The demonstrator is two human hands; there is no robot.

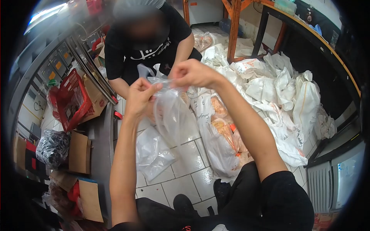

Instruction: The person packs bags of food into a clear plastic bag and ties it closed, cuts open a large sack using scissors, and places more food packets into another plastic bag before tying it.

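A clear plastic bag (169,111) hangs between my two hands in front of me, over the tiled floor. My left hand (142,94) pinches its top edge at the left. My right hand (192,75), slightly blurred, is closed on the top edge at the right. Whether the bag's mouth is parted, I cannot tell. Below it, more flat clear plastic bags (154,152) lie on the tiles. Right of the hanging bag stands a large white sack (210,133) with handwriting on it, its opening showing several packed orange-and-tan food items (223,131).
A co-worker (150,42) in a black shirt crouches opposite, close to my hands. White sacks (285,92) are heaped at right beneath a black table (323,34). At left, a metal shelf (98,142) holds a red basket (73,102), cardboard boxes (80,152) and a plastic-wrapped bundle (53,148).
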